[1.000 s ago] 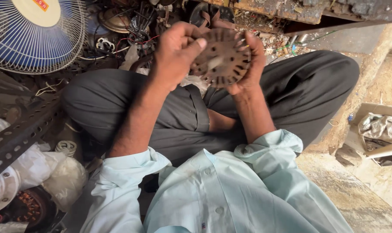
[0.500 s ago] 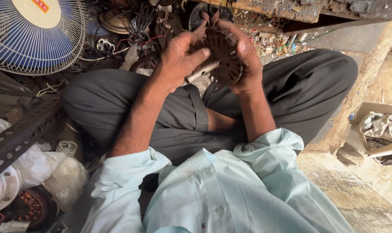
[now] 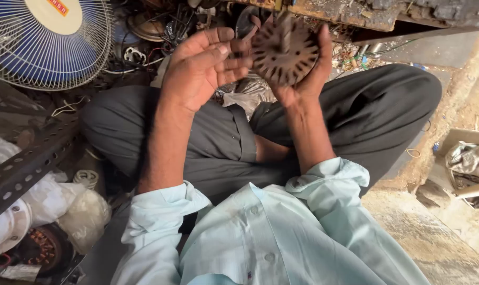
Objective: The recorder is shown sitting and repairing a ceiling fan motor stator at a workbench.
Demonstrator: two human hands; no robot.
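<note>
Turning upright since a moment ago, the rusty slotted disc now faces the person, cupped from behind by the right hand above the lap. The left hand has opened, its fingertips brushing the disc's rim, suggesting inspection.

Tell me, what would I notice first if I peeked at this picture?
Probably the round, rusty slotted disc held up in the middle, with the right hand cupping it from behind and the left hand open beside it, fingertips at its edge. Then the big blue fan in its wire cage at the top left, above a heap of wires and metal scraps.
</note>
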